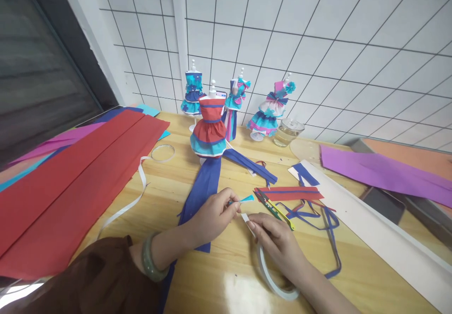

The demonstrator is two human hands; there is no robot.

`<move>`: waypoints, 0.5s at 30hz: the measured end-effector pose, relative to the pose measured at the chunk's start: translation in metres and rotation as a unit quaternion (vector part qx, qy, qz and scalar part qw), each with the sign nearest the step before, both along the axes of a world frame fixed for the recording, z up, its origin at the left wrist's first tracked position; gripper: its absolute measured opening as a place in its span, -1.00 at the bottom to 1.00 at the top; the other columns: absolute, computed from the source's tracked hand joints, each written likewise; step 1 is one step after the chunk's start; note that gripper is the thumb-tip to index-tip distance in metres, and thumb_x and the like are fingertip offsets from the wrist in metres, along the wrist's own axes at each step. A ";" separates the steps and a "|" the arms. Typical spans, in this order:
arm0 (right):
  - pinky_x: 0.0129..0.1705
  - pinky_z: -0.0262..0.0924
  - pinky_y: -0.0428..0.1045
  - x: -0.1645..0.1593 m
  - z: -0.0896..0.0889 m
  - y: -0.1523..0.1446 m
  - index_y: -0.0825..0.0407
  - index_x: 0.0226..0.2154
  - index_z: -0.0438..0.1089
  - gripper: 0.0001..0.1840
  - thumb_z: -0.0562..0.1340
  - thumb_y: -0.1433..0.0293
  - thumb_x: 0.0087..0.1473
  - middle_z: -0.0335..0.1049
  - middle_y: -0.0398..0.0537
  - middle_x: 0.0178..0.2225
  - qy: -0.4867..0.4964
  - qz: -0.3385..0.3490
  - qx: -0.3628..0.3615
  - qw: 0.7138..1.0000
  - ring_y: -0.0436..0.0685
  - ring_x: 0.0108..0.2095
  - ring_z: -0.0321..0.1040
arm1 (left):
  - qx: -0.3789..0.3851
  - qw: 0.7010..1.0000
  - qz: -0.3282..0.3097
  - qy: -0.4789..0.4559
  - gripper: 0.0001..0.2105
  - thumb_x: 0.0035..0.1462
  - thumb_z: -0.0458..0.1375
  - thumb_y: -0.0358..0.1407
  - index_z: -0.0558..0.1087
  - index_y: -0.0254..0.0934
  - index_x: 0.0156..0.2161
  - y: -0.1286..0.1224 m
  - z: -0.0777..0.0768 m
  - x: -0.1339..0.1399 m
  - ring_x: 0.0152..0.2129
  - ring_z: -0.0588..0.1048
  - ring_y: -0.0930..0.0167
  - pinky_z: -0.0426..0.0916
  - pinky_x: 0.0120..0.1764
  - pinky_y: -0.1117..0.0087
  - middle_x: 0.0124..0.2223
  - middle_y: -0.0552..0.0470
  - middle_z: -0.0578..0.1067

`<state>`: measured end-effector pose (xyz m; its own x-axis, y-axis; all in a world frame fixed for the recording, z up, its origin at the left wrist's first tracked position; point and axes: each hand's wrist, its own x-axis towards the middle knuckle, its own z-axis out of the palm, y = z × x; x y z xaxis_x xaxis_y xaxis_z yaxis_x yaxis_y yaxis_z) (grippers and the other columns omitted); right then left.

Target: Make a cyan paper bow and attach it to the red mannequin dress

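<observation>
My left hand (pixel 219 213) pinches a small turquoise paper bow (pixel 247 199), with part of it covered by the fingertips. Close beside it, my right hand (pixel 277 238) grips the end of a roll of white tape (pixel 271 281), its loose tip pointing up towards the left fingers. Under my left forearm lies a long blue paper strip (pixel 201 191). Just beyond my right hand, thread snips (pixel 277 210) with yellow and green handles rest against a red paper strip (pixel 289 193) with a blue line along it.
Behind my hands stands a mini dress form (pixel 212 128) in red and turquoise paper; several similar ones line the wall. A glass cup (pixel 288 132) is at the back right. Red paper sheets (pixel 81 177) cover the left side. White paper (pixel 381 238) and purple paper (pixel 381 170) lie right.
</observation>
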<state>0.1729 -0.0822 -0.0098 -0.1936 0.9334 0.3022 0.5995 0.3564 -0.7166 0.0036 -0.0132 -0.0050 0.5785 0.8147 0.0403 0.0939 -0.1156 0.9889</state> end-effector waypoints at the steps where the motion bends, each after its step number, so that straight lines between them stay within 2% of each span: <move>1: -0.39 0.26 -0.08 0.000 0.000 0.000 0.02 -0.30 0.39 -0.80 0.06 0.38 0.12 0.45 -0.04 -0.43 -0.003 -0.003 0.001 1.000 0.06 -0.44 0.36 | -0.021 0.999 -0.002 -0.024 -0.86 0.10 -0.02 -0.24 0.26 -0.29 -0.35 0.001 -0.001 0.001 -0.50 0.40 0.48 0.27 -0.47 0.48 -0.41 0.03 0.42; 5: -0.43 0.26 -0.07 0.001 -0.002 0.001 0.03 -0.29 0.38 -0.78 0.04 0.37 0.13 0.45 -0.02 -0.45 -0.027 -0.008 0.004 1.000 0.07 -0.47 0.37 | -0.128 0.986 -0.024 -0.105 -0.80 0.07 0.03 -0.20 0.26 -0.34 -0.38 0.004 0.000 0.004 -0.61 0.37 0.51 0.26 -0.55 0.50 -0.51 0.05 0.39; 10: -0.41 0.27 -0.06 0.002 -0.004 0.003 0.04 -0.27 0.37 -0.79 0.04 0.41 0.12 0.46 0.01 -0.42 -0.052 0.002 0.036 0.998 0.08 -0.45 0.39 | -0.246 0.955 -0.054 -0.157 -0.79 0.01 0.11 -0.23 0.25 -0.36 -0.40 0.004 0.007 0.005 -0.62 0.41 0.51 0.26 -0.55 0.51 -0.53 0.03 0.42; 15: -0.38 0.29 -0.03 0.002 -0.005 0.003 0.04 -0.26 0.38 -0.80 0.06 0.42 0.11 0.48 0.02 -0.38 -0.049 -0.018 0.044 0.998 0.11 -0.40 0.41 | -0.283 0.937 -0.066 -0.194 -0.79 0.00 0.14 -0.26 0.22 -0.36 -0.40 0.002 0.008 0.003 -0.51 0.49 0.43 0.34 -0.42 0.41 -0.42 -0.05 0.48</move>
<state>0.1750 -0.0794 -0.0153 -0.1935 0.9110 0.3642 0.6783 0.3924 -0.6212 0.0069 -0.0109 0.0026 0.7069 0.6916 -0.1484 -0.2642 0.4528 0.8516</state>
